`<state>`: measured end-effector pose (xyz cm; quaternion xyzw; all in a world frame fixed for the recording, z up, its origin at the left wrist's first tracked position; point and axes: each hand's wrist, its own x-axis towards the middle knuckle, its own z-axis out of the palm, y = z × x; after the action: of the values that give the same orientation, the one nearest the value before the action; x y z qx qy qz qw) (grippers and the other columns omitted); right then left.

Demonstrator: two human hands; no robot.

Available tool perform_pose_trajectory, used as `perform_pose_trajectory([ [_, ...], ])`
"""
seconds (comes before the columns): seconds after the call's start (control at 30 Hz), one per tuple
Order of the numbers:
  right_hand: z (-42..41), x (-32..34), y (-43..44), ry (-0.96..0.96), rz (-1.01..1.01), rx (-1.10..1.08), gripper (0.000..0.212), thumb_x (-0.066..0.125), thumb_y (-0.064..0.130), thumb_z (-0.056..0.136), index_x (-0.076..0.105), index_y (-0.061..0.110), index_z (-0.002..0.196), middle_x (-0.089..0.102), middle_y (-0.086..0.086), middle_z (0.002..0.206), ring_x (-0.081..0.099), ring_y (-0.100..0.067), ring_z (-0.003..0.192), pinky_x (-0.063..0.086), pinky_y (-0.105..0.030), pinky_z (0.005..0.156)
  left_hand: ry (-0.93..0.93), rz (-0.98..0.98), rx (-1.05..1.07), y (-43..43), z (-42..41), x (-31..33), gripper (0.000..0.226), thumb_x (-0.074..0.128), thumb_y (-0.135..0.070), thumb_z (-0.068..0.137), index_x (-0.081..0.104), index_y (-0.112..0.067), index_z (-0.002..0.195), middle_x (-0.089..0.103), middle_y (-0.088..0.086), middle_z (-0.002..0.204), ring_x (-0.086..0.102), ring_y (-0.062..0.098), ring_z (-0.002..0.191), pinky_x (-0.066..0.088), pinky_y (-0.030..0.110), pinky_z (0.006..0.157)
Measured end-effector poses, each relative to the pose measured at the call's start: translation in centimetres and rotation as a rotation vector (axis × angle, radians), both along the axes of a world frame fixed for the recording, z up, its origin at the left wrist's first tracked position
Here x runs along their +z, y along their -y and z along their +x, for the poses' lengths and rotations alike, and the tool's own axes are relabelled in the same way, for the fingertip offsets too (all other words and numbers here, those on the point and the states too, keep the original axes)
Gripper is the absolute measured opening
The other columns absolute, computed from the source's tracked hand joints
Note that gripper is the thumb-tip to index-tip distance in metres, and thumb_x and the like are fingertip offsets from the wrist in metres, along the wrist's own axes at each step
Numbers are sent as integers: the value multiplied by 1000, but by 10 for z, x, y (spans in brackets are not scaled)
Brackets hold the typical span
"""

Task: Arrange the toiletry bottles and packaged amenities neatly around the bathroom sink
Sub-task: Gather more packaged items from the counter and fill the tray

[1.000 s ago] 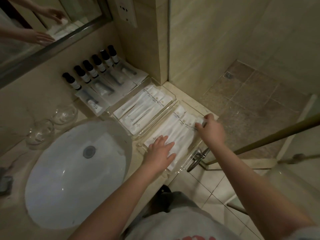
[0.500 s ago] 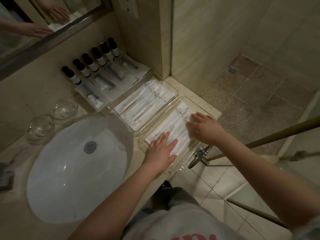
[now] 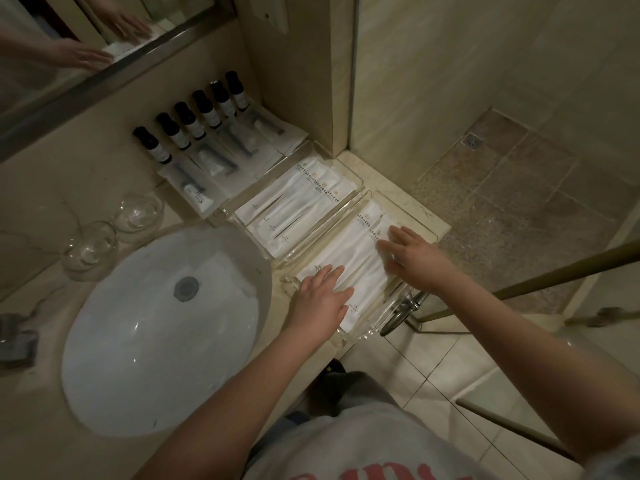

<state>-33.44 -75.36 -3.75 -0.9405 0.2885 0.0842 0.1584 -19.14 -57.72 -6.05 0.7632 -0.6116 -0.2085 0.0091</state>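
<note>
Two clear trays lie side by side right of the white sink (image 3: pixel 162 334). The near tray (image 3: pixel 388 320) holds several white amenity packets (image 3: pixel 360 244). My left hand (image 3: pixel 320 297) presses flat on their near ends with straight fingers. My right hand (image 3: pixel 415 256) rests with spread fingers on the packets' right side. The far tray (image 3: pixel 358 178) holds more white packets (image 3: pixel 294 209). Several dark-capped toiletry bottles (image 3: pixel 194 119) stand in a row along the wall under the mirror, with clear-wrapped packets (image 3: pixel 221 161) laid in front of them.
Two glass tumblers (image 3: pixel 114 230) stand left of the trays, behind the sink. A mirror (image 3: pixel 86 46) runs along the back wall. A metal towel ring (image 3: pixel 401 306) hangs below the counter edge. A glass shower door with a brass bar (image 3: pixel 554 271) is on the right.
My right hand slid from the far right corner of the near tray back along the packets toward me. My left hand stayed pressed on the packets' near ends.
</note>
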Motion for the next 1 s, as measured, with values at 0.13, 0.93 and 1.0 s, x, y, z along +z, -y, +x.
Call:
perform_pose_trajectory([
  [0.13, 5, 2, -2, -51, 17, -23, 46, 49, 29, 93, 42, 21, 138, 37, -13, 143, 34, -31, 134, 41, -40, 98, -11, 16, 36, 1, 0, 2, 40, 38, -31, 98, 43, -27, 137, 13, 2, 159, 4, 24, 147, 14, 44, 117],
  [0.93, 5, -4, 6, 60, -74, 211, 32, 78, 15, 63, 69, 18, 93, 64, -6, 95, 61, -27, 88, 49, -33, 60, -44, 1, 51, -3, 4, 1, 44, 35, -36, 98, 36, -30, 141, 13, 0, 159, 4, 20, 147, 11, 42, 117],
  [1.0, 7, -1, 9, 0, -43, 240, 33, 77, 19, 67, 69, 18, 99, 62, -6, 102, 56, -26, 97, 52, -39, 68, -40, 24, 19, -2, 4, 1, 45, 31, -37, 99, 33, -31, 143, 11, 0, 159, 1, 20, 147, 8, 44, 118],
])
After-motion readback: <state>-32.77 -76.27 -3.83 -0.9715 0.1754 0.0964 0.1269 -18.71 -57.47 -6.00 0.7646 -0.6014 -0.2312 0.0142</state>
